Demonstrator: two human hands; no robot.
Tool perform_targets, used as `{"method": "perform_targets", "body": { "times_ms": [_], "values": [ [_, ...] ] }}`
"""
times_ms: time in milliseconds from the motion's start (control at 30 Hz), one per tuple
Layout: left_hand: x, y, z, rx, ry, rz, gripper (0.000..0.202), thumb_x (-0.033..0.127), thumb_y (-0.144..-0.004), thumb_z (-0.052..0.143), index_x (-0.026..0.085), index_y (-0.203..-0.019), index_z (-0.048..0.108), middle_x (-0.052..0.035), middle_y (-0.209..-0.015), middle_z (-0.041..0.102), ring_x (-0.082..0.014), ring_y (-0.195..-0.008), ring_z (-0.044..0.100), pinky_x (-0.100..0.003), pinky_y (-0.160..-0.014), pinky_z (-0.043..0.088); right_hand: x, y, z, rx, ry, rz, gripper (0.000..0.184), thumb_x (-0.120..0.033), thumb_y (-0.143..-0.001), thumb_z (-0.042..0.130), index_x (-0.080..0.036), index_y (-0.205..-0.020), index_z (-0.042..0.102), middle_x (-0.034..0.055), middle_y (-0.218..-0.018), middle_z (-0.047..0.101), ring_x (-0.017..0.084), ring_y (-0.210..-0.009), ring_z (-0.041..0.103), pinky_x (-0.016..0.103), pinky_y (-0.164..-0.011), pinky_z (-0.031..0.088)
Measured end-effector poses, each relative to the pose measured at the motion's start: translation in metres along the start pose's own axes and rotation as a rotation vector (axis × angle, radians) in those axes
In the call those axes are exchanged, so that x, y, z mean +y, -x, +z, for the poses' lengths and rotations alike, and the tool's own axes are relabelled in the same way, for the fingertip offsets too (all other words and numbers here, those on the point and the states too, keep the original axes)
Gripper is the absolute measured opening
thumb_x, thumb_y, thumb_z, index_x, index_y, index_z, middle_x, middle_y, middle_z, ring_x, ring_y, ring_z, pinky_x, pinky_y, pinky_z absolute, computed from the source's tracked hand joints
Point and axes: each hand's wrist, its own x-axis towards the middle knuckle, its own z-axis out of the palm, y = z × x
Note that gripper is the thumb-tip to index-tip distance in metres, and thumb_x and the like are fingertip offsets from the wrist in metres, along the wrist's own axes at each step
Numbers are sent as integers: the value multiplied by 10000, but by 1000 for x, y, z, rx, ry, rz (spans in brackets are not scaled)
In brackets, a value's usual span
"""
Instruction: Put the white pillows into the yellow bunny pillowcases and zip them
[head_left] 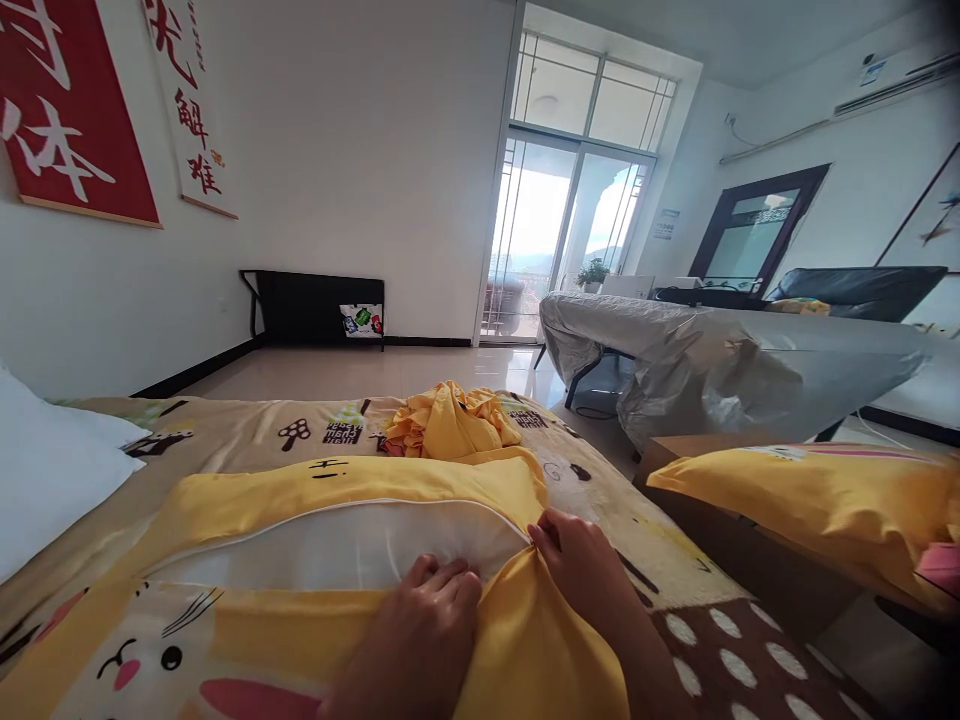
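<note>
A yellow pillowcase (285,615) printed with a white rabbit face lies across the bed. Its long zipper opening gapes, showing a white pillow (337,545) inside. My right hand (574,550) pinches the zipper at the right end of the opening; the zipper pull itself is hidden by my fingers. Lower and to the left, my left hand (427,625) is closed at the near edge of the opening, gripping the yellow cloth against the white pillow. Its fingertips are partly out of sight.
Crumpled yellow cloth (457,420) lies beyond the pillowcase on the patterned blanket (247,425). A white pillow (52,460) is at the left. Another yellow pillow (817,500) rests on a cardboard box (780,580) at right, before a plastic-covered table (712,350).
</note>
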Motion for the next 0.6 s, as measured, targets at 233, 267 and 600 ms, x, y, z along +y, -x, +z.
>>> {"method": "perform_targets", "body": {
  "times_ms": [233,267,600],
  "values": [
    [-3,-2,7,41,-9,-42,256,4,-838,282,185,-815,462,-40,-801,622,-158,-692,572,-369,-856,461,5,-3,-1,5,-71,-22,225,-263,-900,492,-189,-721,606,55,-757,686,162,-671,569,255,-581,279],
    [-3,-3,8,33,-15,-46,263,16,-850,268,190,-795,458,-45,-804,624,-161,-701,580,-371,-854,464,7,-3,0,3,-91,-30,225,-259,-898,495,-187,-718,610,53,-747,684,158,-666,568,253,-581,279],
    [5,-11,2,33,39,-301,266,182,-929,246,193,-905,511,-81,-892,656,-216,-867,593,-320,-760,454,16,-14,16,44,-212,-92,204,-243,-885,521,-171,-747,653,58,-800,698,153,-742,594,246,-589,256]
  ]
}}
